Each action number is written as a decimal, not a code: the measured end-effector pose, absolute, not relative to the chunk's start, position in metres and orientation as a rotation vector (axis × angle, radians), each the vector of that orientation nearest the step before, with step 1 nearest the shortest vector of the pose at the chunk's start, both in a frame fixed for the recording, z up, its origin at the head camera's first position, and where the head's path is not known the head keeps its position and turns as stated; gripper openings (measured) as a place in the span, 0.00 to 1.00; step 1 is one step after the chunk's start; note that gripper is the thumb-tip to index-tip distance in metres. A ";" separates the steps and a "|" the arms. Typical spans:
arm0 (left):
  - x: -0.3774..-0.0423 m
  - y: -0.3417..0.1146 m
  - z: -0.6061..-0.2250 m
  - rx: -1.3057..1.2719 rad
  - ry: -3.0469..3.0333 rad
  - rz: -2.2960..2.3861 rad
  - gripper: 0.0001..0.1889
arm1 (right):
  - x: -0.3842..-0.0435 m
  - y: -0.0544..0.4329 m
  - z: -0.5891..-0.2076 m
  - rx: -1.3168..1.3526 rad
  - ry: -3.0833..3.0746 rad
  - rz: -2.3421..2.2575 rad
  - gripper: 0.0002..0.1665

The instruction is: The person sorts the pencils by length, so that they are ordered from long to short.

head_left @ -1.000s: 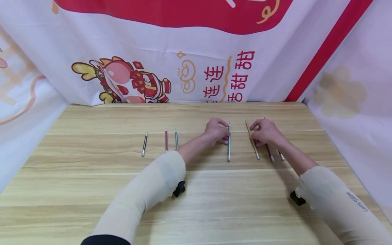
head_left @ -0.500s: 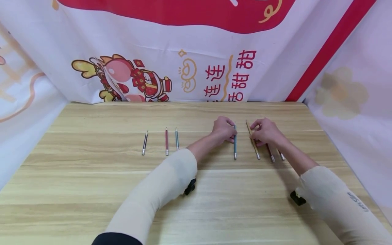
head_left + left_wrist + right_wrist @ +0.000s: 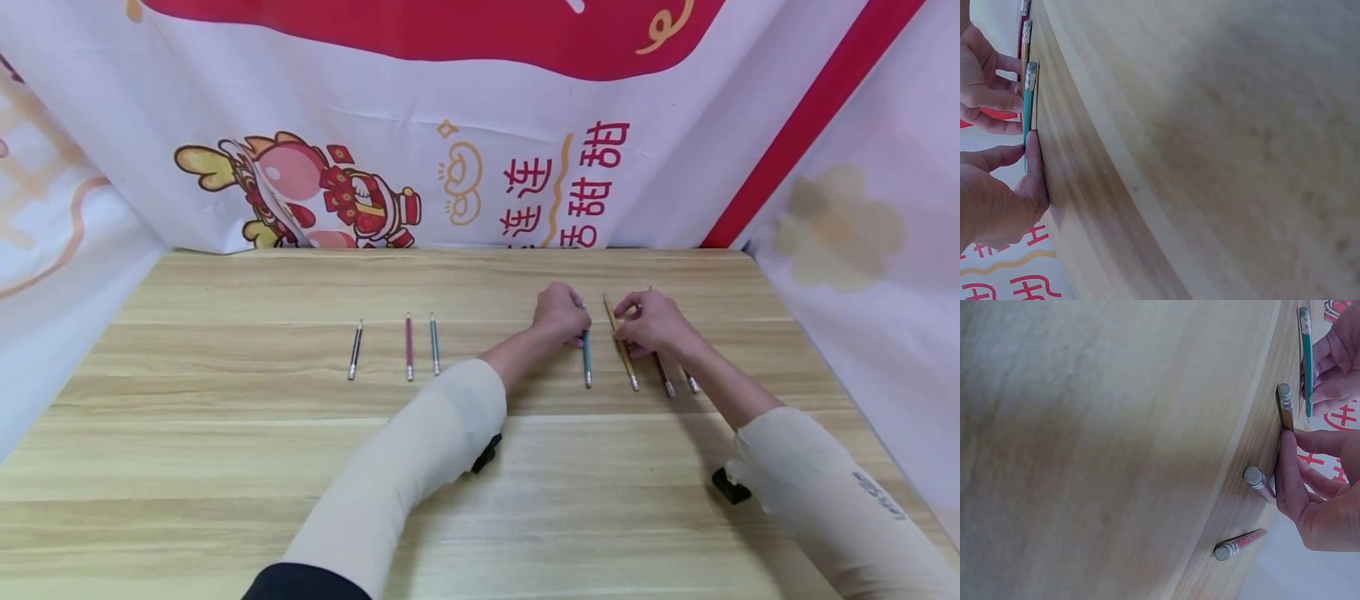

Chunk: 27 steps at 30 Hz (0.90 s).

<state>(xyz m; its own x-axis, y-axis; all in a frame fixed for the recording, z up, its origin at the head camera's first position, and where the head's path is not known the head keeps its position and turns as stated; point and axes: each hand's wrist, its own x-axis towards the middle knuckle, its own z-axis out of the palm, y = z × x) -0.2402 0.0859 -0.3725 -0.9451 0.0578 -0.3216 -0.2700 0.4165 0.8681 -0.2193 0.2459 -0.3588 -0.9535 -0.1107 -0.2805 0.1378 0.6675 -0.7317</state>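
My left hand pinches a teal pencil between thumb and fingers, its eraser end toward me. In the left wrist view that pencil lies along the fingertips. Just to the right, my right hand holds a yellow pencil by its middle, slightly slanted on the table. The right wrist view shows the yellow pencil's eraser end beyond the pinching fingers. Partly hidden under the right hand and wrist lie a dark red pencil and another reddish pencil.
Left of my hands, a black pencil, a red pencil and a second teal pencil lie apart on the wooden table. A printed white cloth hangs behind the table's far edge, with more cloth at both sides.
My left hand has moved right with the teal pencil, bringing it closer to the yellow one. The right hand stays where it was, still holding the yellow pencil.
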 end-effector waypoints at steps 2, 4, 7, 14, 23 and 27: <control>-0.241 0.088 -0.373 -0.175 2.411 1.506 0.13 | -0.219 0.246 -0.359 0.019 2.582 -1.173 0.22; -0.241 0.089 -0.373 -0.168 2.438 1.472 0.11 | -0.219 0.246 -0.358 0.018 2.581 -1.171 0.22; -0.240 0.091 -0.371 -0.158 2.476 1.412 0.10 | -0.219 0.246 -0.358 0.016 2.585 -1.163 0.22; -0.241 0.091 -0.371 -0.135 2.494 1.367 0.10 | -0.221 0.246 -0.358 0.029 2.584 -1.145 0.22; -0.240 0.090 -0.375 -0.113 2.484 1.415 0.10 | -0.221 0.247 -0.357 0.024 2.584 -1.130 0.23; -0.240 0.089 -0.375 -0.110 2.458 1.428 0.09 | -0.220 0.247 -0.356 0.022 2.583 -1.122 0.23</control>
